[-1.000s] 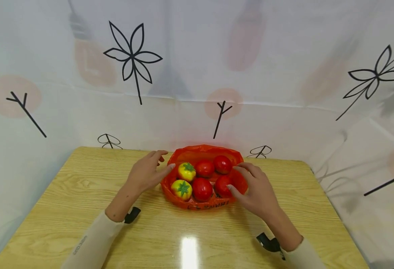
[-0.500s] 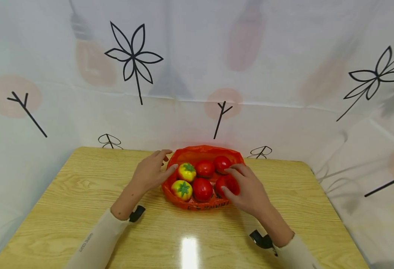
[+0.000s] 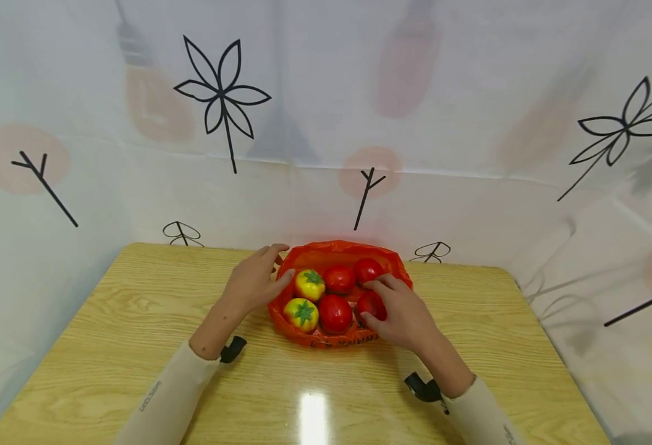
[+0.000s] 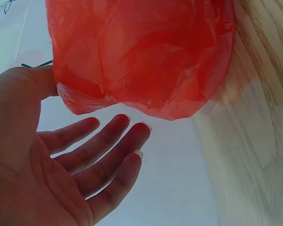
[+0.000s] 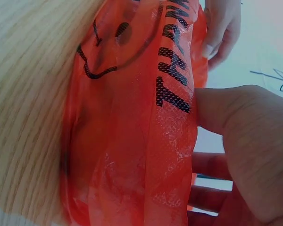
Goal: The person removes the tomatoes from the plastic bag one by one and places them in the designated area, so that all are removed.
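In front of you, on the wooden counter [image 3: 136, 321], there stands a red plastic bag [image 3: 326, 340] with its mouth open upward. Black letters are printed on its near side. Inside it six fruits lie in two rows. At your left side are the rear yellow fruit [image 3: 309, 285] and the front yellow fruit [image 3: 301, 315], each with a green star-shaped cap. The other four are red and shiny: the rear middle red fruit [image 3: 339, 279], the rear right red fruit [image 3: 368, 271], the front middle red fruit [image 3: 335, 313] and the front right red fruit [image 3: 371, 306].

Your left hand [image 3: 254, 278] is at the left rim of the bag; its grip is wide, with fingers spread and the thumb over the rim. Your right hand [image 3: 403, 312] reaches over the right rim, thumb and fingers around the front right red fruit; whether this grip presses on it, you cannot tell from these views.
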`<state>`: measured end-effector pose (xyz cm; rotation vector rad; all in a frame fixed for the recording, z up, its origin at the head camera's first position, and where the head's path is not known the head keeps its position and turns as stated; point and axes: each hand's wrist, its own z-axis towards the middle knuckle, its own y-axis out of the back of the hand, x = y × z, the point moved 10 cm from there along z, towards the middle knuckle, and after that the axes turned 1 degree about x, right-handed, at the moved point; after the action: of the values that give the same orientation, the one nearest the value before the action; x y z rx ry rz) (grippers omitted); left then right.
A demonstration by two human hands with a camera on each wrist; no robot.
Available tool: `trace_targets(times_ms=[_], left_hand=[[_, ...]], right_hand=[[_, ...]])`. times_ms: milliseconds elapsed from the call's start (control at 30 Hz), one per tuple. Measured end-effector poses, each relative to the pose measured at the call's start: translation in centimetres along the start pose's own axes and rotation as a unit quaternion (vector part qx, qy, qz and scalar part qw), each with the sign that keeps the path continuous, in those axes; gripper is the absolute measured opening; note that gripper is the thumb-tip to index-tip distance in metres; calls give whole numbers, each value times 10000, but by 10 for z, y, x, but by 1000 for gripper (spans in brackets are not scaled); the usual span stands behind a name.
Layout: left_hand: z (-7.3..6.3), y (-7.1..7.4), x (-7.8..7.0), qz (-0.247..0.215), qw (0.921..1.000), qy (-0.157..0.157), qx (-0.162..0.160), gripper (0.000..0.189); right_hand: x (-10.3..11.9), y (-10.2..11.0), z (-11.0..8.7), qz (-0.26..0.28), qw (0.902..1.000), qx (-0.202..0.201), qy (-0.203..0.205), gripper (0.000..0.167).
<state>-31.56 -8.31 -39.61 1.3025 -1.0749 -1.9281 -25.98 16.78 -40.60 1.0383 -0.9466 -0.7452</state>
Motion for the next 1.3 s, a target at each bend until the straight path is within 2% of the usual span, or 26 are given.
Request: trace_targets(times_ms=[400,533,733,1067,1300], left_hand=[[9,-8,-5,234,9995,-55,186,57],[13,-9,-6,207,9997,-41,151,57],[14,-7,-9,262,9995,-180,4,53],[14,-4,-7,223,9997,-133,-48,49],[15,-2,-12,192,9994,-278,-51,43]], right_hand=[[-3,-16,11,-126,9975,686,-147,52],[-4,-21,15,-179,9950,942,-272,51],[-5,-23,19,-163,9925,1147,-396,52],[-3,-18,20,-44,9945,994,-331,50],[-3,-13,20,-18,9964,796,-303,52]])
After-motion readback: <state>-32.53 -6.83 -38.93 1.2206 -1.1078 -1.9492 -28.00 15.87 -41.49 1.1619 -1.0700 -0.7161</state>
